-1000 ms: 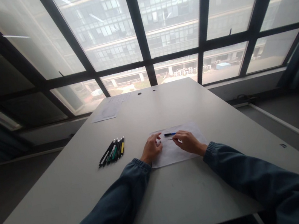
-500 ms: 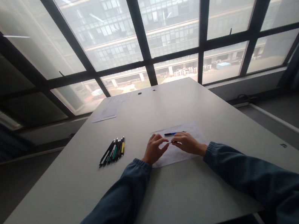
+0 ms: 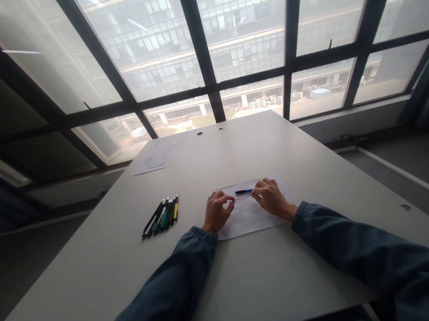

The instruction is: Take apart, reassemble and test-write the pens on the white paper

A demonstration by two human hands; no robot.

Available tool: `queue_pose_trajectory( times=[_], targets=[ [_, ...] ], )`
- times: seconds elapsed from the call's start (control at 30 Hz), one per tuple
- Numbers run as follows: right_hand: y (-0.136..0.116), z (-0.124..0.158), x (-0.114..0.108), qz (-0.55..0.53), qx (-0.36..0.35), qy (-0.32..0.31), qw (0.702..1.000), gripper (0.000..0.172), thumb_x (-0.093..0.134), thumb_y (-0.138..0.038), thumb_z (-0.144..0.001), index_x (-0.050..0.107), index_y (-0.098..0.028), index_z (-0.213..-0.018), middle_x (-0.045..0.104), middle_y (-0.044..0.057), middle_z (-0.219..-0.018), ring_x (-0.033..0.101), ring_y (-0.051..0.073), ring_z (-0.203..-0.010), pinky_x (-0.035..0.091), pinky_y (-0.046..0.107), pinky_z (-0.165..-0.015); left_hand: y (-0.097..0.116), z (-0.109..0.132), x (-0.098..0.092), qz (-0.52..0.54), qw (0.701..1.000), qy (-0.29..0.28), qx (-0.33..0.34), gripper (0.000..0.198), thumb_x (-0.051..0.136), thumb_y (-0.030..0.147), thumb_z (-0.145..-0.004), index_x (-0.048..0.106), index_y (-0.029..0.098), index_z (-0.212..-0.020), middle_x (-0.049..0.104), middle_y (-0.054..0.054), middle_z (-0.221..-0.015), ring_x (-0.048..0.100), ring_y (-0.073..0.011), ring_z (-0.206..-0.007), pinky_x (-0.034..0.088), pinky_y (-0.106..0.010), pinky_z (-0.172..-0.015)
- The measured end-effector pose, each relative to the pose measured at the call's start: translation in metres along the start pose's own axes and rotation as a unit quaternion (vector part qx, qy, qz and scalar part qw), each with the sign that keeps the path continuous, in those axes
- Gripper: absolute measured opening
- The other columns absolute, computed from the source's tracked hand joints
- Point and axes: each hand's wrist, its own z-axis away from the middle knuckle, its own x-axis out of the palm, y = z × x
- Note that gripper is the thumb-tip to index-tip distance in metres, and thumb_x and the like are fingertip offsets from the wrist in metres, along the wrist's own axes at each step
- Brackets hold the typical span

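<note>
My left hand (image 3: 217, 210) rests on the left edge of a white sheet of paper (image 3: 249, 219), its fingers curled into a pinch; I cannot make out what is in it. My right hand (image 3: 272, 196) lies on the sheet's right part, with its fingertips closed on the right end of a blue pen (image 3: 243, 192). The pen lies flat across the top of the sheet, pointing left. Both dark blue sleeves reach in from the near edge of the table.
A row of several pens (image 3: 161, 216), black, green and yellow, lies to the left of my hands on the grey table (image 3: 259, 279). Another printed sheet (image 3: 154, 159) sits at the far left corner. Large windows stand behind the table's far edge.
My hands met over the sheet with a thin dark piece between them, then parted. My right hand moved up to the blue pen; my left hand curled tighter.
</note>
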Motion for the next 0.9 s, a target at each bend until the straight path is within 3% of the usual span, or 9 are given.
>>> queue_pose_trajectory(
  times=[0.33,0.53,0.7,0.8,0.9],
  targets=[
    [0.0018,0.001,0.0031,0.0,-0.038,-0.041,0.998,0.02,0.067,-0.02,-0.088,0.074,-0.023,-0.07,0.065,0.006,-0.087,0.051,0.022,-0.091,0.03,0.038,-0.086,0.0017,0.0016,0.0002,-0.077,0.996,-0.05,0.017,0.006,0.071,0.029,-0.082,0.077,0.028,-0.082,0.06,-0.007,-0.1,0.051,-0.0251,-0.097,0.043,-0.041,-0.084],
    [0.0051,0.0017,0.0068,-0.026,-0.046,-0.025,0.998,0.017,0.069,-0.022,-0.087,0.074,-0.024,-0.071,0.066,0.005,-0.086,0.052,0.022,-0.09,0.033,0.038,-0.083,0.0027,0.0008,0.0002,-0.03,0.999,-0.002,0.015,0.014,0.066,0.031,-0.087,0.076,0.028,-0.096,0.06,-0.007,-0.108,0.05,-0.0237,-0.096,0.045,-0.042,-0.089],
    [0.0034,-0.0007,0.0042,-0.073,0.015,0.063,0.995,0.032,0.051,-0.033,-0.099,0.071,-0.021,-0.077,0.066,0.006,-0.088,0.053,0.021,-0.088,0.036,0.036,-0.082,0.0058,-0.0029,-0.0038,0.015,0.996,0.08,-0.041,0.027,0.046,0.027,-0.098,0.068,0.023,-0.111,0.062,-0.006,-0.103,0.053,-0.0216,-0.098,0.043,-0.039,-0.093],
    [0.0034,-0.0015,0.0006,-0.105,0.055,0.126,0.985,0.036,0.042,-0.031,-0.102,0.07,-0.02,-0.081,0.066,0.007,-0.088,0.054,0.021,-0.088,0.038,0.036,-0.083,0.0036,-0.0043,-0.0044,0.028,0.993,0.103,-0.059,0.027,0.041,0.025,-0.099,0.067,0.021,-0.106,0.064,-0.005,-0.101,0.055,-0.021,-0.098,0.041,-0.039,-0.093],
    [0.0037,-0.0014,-0.0015,-0.122,0.063,0.151,0.979,0.035,0.04,-0.029,-0.102,0.07,-0.02,-0.088,0.066,0.007,-0.091,0.054,0.022,-0.09,0.038,0.036,-0.085,0.0013,-0.0047,-0.0036,0.03,0.991,0.113,-0.067,0.025,0.043,0.024,-0.098,0.067,0.02,-0.098,0.065,-0.005,-0.099,0.055,-0.0211,-0.096,0.042,-0.039,-0.092]
  ],
)
